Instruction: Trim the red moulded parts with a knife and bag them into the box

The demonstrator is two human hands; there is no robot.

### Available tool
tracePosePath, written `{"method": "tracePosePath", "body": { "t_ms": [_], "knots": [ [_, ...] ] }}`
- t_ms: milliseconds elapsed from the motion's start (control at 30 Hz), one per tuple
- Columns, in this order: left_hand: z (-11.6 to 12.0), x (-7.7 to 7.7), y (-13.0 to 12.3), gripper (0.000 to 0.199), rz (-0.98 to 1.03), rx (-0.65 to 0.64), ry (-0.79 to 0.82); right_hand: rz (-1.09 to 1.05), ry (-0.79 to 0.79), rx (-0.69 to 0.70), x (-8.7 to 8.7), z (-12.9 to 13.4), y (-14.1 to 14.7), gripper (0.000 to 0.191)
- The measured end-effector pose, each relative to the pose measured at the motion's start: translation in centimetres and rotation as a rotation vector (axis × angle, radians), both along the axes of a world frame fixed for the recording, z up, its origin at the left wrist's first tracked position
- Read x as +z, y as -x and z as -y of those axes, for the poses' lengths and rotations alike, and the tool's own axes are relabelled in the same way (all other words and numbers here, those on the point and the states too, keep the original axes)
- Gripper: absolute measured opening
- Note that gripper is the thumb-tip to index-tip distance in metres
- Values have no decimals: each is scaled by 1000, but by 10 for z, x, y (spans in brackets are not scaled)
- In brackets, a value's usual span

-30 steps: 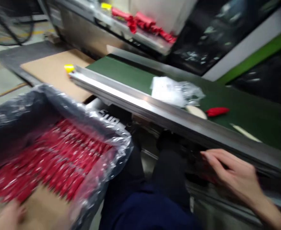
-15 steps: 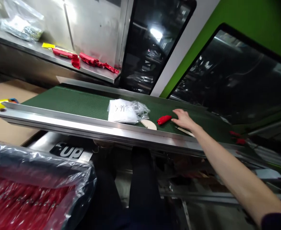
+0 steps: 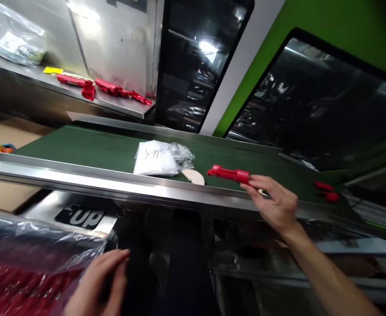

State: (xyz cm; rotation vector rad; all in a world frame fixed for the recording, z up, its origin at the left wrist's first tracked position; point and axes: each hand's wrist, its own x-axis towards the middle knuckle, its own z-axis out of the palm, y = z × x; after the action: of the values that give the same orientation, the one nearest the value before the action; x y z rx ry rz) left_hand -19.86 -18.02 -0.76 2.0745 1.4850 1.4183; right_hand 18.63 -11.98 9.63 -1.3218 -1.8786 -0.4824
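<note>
A red plastic part [image 3: 228,174], tubular with a notched far end, is pinched at its right end by my right hand [image 3: 276,204]. It is held in the air over the near rail of the green conveyor belt [image 3: 97,147]. My left hand [image 3: 97,281] is low at the left, beside the plastic-lined box [image 3: 41,239] of red parts. A gap shows between its thumb and fingers, and I see nothing in it. Behind my right fingers, a pale thin object is mostly hidden. A cream curved piece [image 3: 194,177] lies on the belt near the rail.
A white packet in clear plastic [image 3: 156,158] lies mid-belt. More red parts [image 3: 326,192] sit at the belt's right end. Red pieces [image 3: 109,87] and a bag of small metal parts [image 3: 18,46] rest on the metal shelf. A green machine [image 3: 337,44] stands behind.
My right hand has picked the red part up off the belt and drawn it back toward me. My left hand has come into view at the lower left. The view has shifted slightly.
</note>
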Motion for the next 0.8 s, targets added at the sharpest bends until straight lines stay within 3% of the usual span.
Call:
{"method": "tracePosePath", "body": {
  "t_ms": [67, 133, 233, 333, 433, 533, 600, 667, 733, 800],
  "knots": [
    [-2, 9, -28, 29, -71, -175, -97, -6, -25, 68, 2, 23, 17, 19],
    [-5, 25, -55, 36, -81, -245, -207, -12, -21, 162, 5, 40, 30, 27],
    [-11, 52, -83, 46, -162, -226, -358, -61, 41, 274, 6, 55, 45, 32],
    [-16, 69, -95, 58, -280, -234, -379, -151, 176, 375, 4, 65, 60, 32],
    [-14, 73, -97, 62, -317, -476, -155, -251, 362, 517, 0, 71, 80, 26],
    [-5, 67, -91, 60, -74, -662, 274, -310, 486, 617, -2, 64, 95, 15],
    [3, 60, -85, 48, 148, -571, 517, -321, 482, 547, -2, 45, 99, 8],
    [11, 52, -77, 32, 325, -387, 698, -285, 455, 381, -2, 14, 100, 10],
    [19, 44, -69, 25, 466, -217, 810, -209, 450, 262, -3, -27, 99, 13],
    [26, 37, -63, 28, 574, -128, 869, -116, 474, 249, -7, -68, 100, 15]
  ]
}}
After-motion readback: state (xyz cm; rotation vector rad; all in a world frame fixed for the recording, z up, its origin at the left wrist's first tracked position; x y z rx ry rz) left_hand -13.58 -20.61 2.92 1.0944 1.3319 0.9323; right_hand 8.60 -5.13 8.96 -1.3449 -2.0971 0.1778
